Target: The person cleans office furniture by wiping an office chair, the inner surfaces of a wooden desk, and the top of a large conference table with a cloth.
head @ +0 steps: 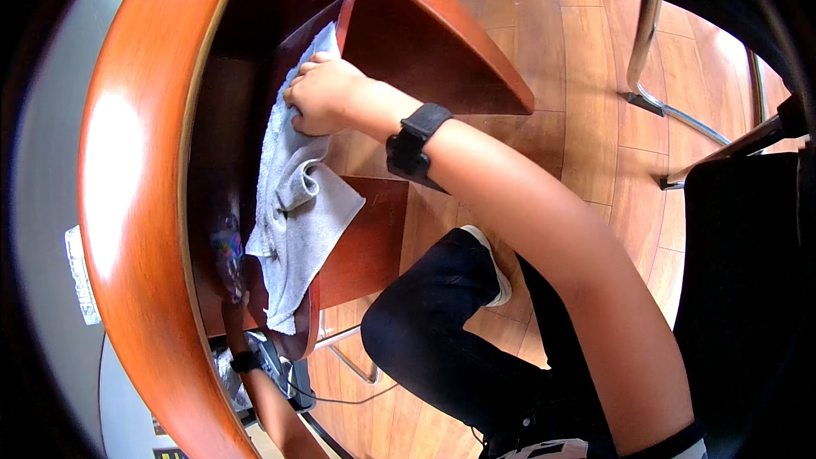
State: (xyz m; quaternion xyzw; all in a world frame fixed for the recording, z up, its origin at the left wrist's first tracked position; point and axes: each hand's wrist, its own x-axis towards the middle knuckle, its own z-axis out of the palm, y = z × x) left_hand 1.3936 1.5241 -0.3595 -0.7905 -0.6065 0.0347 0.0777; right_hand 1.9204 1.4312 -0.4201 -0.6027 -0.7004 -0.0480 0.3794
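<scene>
A light grey terry cloth (pixel 290 204) lies draped along the narrow under-desk shelf (pixel 344 22), with a rumpled fold in its middle and a corner hanging over the edge. My right hand (pixel 319 92) grips the upper part of the cloth against the shelf, its fingers curled. In the dark space under the desktop, my left hand (pixel 236 309) holds a clear plastic bottle (pixel 228 248) with a colourful label, near its narrow end. That hand is small and shadowed, so its fingers are hard to make out. Black bands sit on both wrists.
The curved wooden desk edge (pixel 140 140) rises at the left. Wooden panels (pixel 370 236) stand below it. Near my left wrist are a dark case with silvery material (pixel 274 357) and a cable (pixel 357 401). Metal-framed chairs (pixel 644 32) stand at the right on the wood-look floor.
</scene>
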